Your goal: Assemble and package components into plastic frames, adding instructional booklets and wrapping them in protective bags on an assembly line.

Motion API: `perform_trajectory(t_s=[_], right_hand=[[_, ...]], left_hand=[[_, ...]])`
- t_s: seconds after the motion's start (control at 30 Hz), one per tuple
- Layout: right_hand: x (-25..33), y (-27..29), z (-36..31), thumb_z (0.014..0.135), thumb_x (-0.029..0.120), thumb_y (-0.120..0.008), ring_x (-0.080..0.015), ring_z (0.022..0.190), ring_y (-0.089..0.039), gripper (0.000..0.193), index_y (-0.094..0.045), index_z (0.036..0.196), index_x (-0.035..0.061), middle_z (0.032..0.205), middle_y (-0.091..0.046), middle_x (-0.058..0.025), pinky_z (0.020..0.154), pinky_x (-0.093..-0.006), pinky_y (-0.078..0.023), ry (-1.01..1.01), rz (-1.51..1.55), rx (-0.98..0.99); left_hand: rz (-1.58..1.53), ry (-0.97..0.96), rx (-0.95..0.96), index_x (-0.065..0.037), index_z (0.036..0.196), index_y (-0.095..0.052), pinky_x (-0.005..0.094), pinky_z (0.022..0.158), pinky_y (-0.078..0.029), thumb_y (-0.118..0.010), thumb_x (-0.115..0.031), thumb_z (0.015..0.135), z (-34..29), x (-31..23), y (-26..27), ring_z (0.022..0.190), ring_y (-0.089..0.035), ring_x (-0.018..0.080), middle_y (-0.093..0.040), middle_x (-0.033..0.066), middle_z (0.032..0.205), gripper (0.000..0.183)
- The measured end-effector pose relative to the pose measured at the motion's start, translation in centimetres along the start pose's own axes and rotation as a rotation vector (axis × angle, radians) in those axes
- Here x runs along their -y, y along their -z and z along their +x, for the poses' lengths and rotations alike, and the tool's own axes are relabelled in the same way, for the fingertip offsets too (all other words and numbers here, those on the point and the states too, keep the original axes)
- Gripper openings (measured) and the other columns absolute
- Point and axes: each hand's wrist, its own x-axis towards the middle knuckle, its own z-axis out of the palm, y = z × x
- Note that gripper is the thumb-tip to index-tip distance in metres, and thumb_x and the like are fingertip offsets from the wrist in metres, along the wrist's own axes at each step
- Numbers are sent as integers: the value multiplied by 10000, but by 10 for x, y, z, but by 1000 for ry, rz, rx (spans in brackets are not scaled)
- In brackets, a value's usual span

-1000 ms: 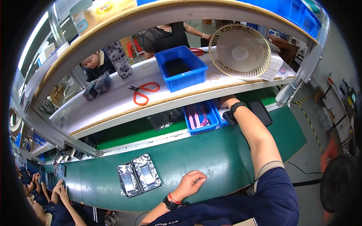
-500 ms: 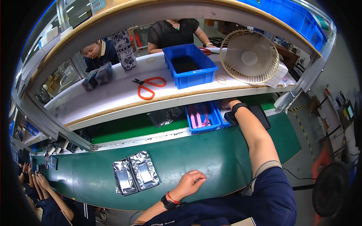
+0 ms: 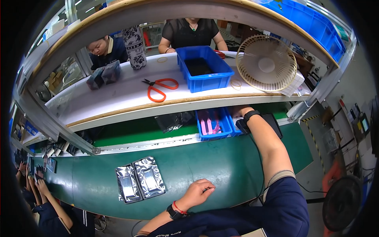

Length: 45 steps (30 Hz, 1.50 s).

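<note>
My left hand (image 3: 198, 193) rests on the green tabletop (image 3: 189, 158) with its fingers curled in. Whether anything small is inside the curl is hidden. To its left lie two silver foil pouches, a left one (image 3: 128, 184) and a right one (image 3: 149, 177), each with a flat rectangular shape, in dark trays side by side. My right arm reaches forward under the shelf, and my right hand (image 3: 239, 110) is over a small blue bin (image 3: 235, 128); its fingers are hidden by the shelf edge. Beside that bin, another blue bin (image 3: 217, 137) holds pink pieces.
On the white shelf are red-handled scissors (image 3: 160, 87), a large blue bin (image 3: 209, 83), a fan (image 3: 266, 65) and a patterned bottle (image 3: 134, 49). A black flat object (image 3: 272, 124) lies right of my wrist. Co-workers sit across and at far left.
The view has shifted slightly. My right hand stays at the small blue bin and my left hand stays on the table. The person across has shifted their arms.
</note>
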Motion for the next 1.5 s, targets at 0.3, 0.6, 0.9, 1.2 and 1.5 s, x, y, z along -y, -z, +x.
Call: perform_trajectory(t_s=[0.3, 0.6, 0.9, 1.2, 1.5], right_hand=[[2, -6, 6, 761, 190, -606, -300, 1213, -446, 456, -557, 1200, 75, 1272, -504, -162, 1040, -379, -327, 33, -30, -196], [14, -9, 21, 755, 173, -610, -302, 1199, -459, 431, -582, 1174, 80, 1244, -529, -160, 1036, -385, -329, 60, -51, -389], [13, 17, -17, 733, 126, -604, -296, 1111, -509, 313, -650, 1042, 99, 1119, -596, -132, 982, -403, -355, 123, 185, -266], [90, 55, -73, 643, 14, -609, -231, 913, -560, 192, -678, 769, 141, 894, -657, 6, 804, -387, -402, 575, 523, -586], [30, 67, -104, 700, 59, -580, -362, 1009, -560, 319, -655, 1010, 66, 1007, -643, -157, 896, -441, -430, 234, 749, -303]], left_hand=[[5, -1, -3, -24, 856, -648, 319, 665, -493, -605, -69, 801, 1, 3, -1, 750, -612, 247, -629, 97, 836, 84], [-9, 5, 5, -22, 852, -644, 318, 654, -493, -605, -64, 797, 1, 2, 0, 743, -613, 245, -627, 98, 829, 79], [2, 6, -20, -19, 839, -644, 328, 664, -487, -607, -73, 797, -3, 1, 0, 744, -606, 261, -621, 105, 816, 78], [34, 26, -115, -31, 852, -656, 320, 690, -483, -642, -88, 794, -7, -4, 0, 805, -605, 245, -632, 94, 871, 83], [962, 460, -171, -110, 1306, -441, 703, 984, -131, -580, -273, 826, -52, -4, 63, 1348, -192, 392, -283, 198, 1427, 526]])
